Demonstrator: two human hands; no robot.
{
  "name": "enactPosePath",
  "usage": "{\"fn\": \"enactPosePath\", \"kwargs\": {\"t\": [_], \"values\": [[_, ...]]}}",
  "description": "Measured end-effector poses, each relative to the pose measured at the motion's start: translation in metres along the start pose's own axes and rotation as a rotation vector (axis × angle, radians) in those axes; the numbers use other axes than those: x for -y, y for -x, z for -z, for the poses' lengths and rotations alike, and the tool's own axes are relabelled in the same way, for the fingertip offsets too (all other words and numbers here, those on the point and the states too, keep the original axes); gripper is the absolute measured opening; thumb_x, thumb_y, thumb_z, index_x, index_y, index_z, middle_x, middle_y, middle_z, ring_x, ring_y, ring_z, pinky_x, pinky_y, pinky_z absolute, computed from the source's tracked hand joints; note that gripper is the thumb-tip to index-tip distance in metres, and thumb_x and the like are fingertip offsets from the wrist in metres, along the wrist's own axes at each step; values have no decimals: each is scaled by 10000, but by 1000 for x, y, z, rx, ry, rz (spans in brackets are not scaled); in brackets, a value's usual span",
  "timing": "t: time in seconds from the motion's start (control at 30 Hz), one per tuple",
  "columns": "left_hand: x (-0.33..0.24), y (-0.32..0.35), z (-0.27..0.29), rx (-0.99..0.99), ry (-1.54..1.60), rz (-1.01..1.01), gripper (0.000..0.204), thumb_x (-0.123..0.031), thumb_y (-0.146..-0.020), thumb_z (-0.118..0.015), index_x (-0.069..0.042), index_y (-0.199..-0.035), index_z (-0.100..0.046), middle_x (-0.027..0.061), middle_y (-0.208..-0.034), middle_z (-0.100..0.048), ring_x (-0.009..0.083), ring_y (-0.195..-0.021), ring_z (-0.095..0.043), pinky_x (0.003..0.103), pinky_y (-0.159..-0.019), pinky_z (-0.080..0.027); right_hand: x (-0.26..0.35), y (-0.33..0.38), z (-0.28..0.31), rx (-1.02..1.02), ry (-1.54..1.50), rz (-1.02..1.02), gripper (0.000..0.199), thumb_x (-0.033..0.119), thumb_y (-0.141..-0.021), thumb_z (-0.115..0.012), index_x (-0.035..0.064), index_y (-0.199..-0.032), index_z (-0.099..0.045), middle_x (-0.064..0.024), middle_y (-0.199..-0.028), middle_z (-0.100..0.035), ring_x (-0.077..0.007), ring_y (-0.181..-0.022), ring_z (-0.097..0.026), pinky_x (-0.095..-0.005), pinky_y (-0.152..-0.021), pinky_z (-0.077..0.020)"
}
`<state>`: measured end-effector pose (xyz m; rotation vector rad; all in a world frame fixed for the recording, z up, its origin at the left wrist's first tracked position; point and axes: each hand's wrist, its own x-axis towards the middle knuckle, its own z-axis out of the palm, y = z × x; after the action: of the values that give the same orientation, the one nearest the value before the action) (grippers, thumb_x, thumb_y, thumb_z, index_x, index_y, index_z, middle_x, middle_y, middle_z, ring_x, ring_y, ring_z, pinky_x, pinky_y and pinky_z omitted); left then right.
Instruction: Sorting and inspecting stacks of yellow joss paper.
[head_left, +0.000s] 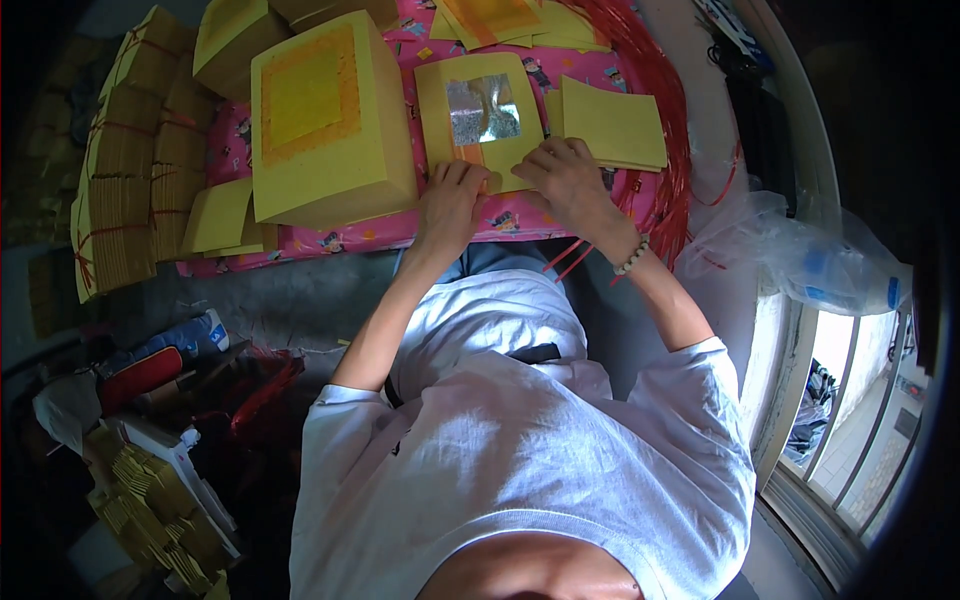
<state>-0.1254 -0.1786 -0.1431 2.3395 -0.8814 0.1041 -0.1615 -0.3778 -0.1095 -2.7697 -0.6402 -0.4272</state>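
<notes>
A yellow paper sheet (436, 115) with a shiny silver foil square (485, 108) lies in front of me on a pink patterned cover. At its near left edge, my left hand (453, 203) has its fingers curled over the paper beside an orange band. My right hand (578, 190), with a beaded bracelet on the wrist, pinches the near right corner, thumb and fingers closed. Just beyond it, on the right, is a pile of plain yellow sheets (615, 122). To the left stands a tall stack of yellow paper (385, 120), its top marked with an orange-bordered yellow square.
Tied paper bundles (125, 150) are piled at the far left. Long red strings (675, 130) hang along the pink cover's (365, 236) right side. A clear plastic bag (835, 255) is by the barred window at right. More paper bundles (155, 505) lie low at left.
</notes>
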Motion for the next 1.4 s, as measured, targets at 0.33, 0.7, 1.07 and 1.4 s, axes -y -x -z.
{"fn": "enactPosePath", "kwargs": {"t": [0.33,0.7,1.07,1.4], "values": [[11,4,-5,-19,21,-27,156,-44,-787,-626,-63,-933,-575,98,-851,-580,310,-802,-591,393,-662,-485,-9,-6,-13,50,38,73,64,142,-699,-663,90,-720,-632,-41,-751,-616,-204,-789,-584,-326,-771,-418],[7,-1,7,-47,120,-1,61,-24,-811,-594,-46,-865,-577,108,-826,-608,315,-736,-622,392,-617,-502,-14,-11,-11,90,35,83,99,145,-766,-601,93,-685,-625,-55,-714,-629,-203,-747,-616,-327,-740,-423],[9,-1,5,-50,177,32,61,-27,-812,-595,-44,-870,-587,117,-837,-618,327,-742,-624,397,-628,-502,-14,-13,-10,184,20,37,75,127,-800,-606,65,-761,-588,-80,-687,-602,-234,-698,-601,-349,-725,-420],[-4,-8,12,70,121,71,228,-120,-758,-687,-34,-933,-568,114,-889,-593,326,-808,-598,408,-676,-499,-13,-16,-9,154,83,81,57,129,-793,-574,74,-777,-570,-72,-681,-596,-226,-708,-608,-344,-717,-419]]}}
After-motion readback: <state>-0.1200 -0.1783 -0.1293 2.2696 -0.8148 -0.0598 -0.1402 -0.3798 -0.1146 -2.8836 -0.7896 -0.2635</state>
